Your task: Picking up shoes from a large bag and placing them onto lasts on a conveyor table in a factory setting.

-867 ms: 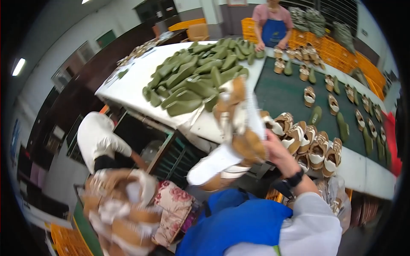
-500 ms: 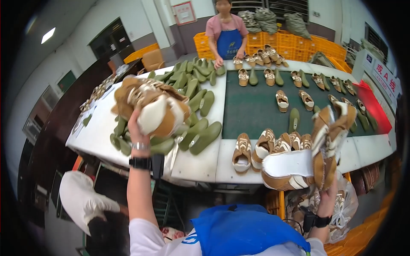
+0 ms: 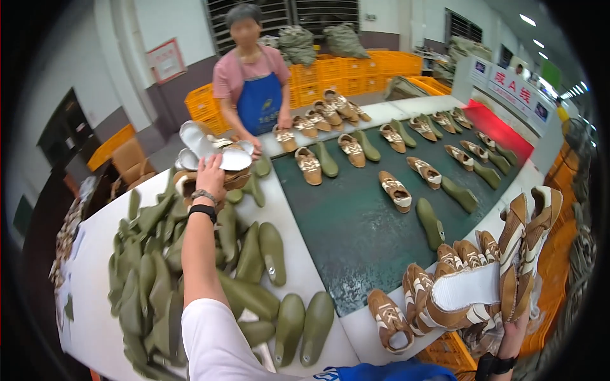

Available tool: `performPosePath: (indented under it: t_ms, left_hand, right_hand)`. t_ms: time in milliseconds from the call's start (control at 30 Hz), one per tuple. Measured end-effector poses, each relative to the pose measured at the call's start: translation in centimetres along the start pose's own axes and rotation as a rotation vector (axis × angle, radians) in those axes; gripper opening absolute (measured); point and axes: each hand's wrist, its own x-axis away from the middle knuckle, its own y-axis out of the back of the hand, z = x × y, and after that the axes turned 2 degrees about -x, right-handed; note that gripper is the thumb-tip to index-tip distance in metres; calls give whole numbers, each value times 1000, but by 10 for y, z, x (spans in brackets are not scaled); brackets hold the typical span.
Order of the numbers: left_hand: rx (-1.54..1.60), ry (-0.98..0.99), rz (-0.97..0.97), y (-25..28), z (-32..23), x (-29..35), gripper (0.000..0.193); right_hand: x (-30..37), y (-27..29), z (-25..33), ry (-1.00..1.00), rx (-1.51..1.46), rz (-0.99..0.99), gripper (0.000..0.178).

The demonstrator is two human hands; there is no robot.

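Note:
My left hand [image 3: 211,176] is stretched to the far left with its fingers over a bundle of brown-and-white shoe uppers [image 3: 236,159], white undersides showing. The bundle is at the far end of a heap of green shoe lasts [image 3: 152,279]. At the near right, my right hand [image 3: 516,331], partly hidden, grips several brown-and-white shoe uppers [image 3: 530,244] standing on end. One upper with a white sole side [image 3: 467,287] lies against them. Beside these stands a row of uppers [image 3: 389,320] along the table's near edge.
A co-worker in a blue apron [image 3: 259,105] stands across the table, one hand near my bundle. Rows of shoes and lasts sit on the green belt [image 3: 343,254]. Orange crates [image 3: 346,76] line the back, and a sign board [image 3: 505,86] rises at the far right.
My left hand has carried its bundle away from me, over the lasts to the co-worker's side. My view has shifted closer to the table; my right hand still holds its uppers.

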Motion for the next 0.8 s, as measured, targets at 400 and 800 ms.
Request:
performPosePath:
  t_ms: [400,800]
  left_hand:
    - [141,318,619,-131,-20,-57,76]
    - [1641,-202,665,99,-182,151,56]
  right_hand:
    - [40,-139,-31,-66,208,-184,33]
    - [10,-185,-62,-353,134,436,46]
